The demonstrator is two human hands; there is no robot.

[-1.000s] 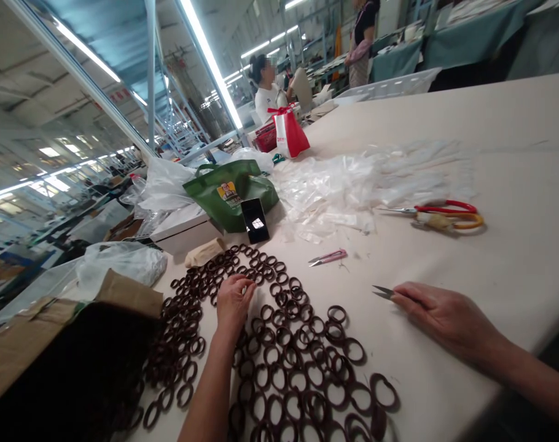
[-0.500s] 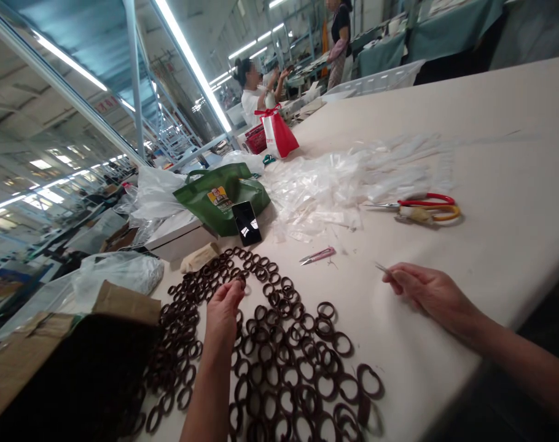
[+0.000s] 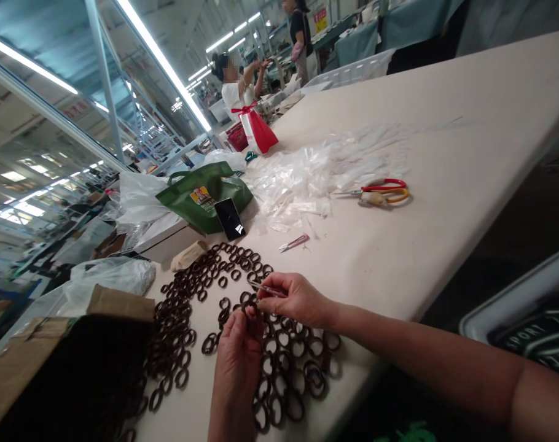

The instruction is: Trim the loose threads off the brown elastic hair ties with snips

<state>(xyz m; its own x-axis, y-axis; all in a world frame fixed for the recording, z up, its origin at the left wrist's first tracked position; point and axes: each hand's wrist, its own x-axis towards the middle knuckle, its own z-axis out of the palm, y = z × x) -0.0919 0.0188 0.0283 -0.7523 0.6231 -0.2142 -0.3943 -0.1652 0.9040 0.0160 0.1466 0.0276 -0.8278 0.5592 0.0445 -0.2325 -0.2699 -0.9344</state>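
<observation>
My left hand (image 3: 240, 344) is closed in a pinch at the near pile, with a dark brown ring (image 3: 249, 299) at its fingertips, partly hidden by the fingers. Just right of it, my right hand (image 3: 300, 299) grips small thread snips (image 3: 270, 288) with a pink handle; their thin metal tip points left over the ring. Under and around both hands lie many more brown rings (image 3: 294, 405), some overlapping. A denser group of rings (image 3: 171, 325) spreads along the left side. Other pink snips (image 3: 294, 242) rest on the table beyond my hands.
An open cardboard box (image 3: 123, 304) stands at the left. Farther back are a green bag (image 3: 191, 199), a phone (image 3: 230, 219) leaning on it, clear plastic pieces (image 3: 298, 178), large scissors (image 3: 383, 192) and a red-and-white bag (image 3: 260, 129). Two people are beyond the table (image 3: 445, 153).
My right hand has come left from the bare tabletop to meet my left hand. My left hand has drawn nearer to me with a ring. The view has shifted rightward.
</observation>
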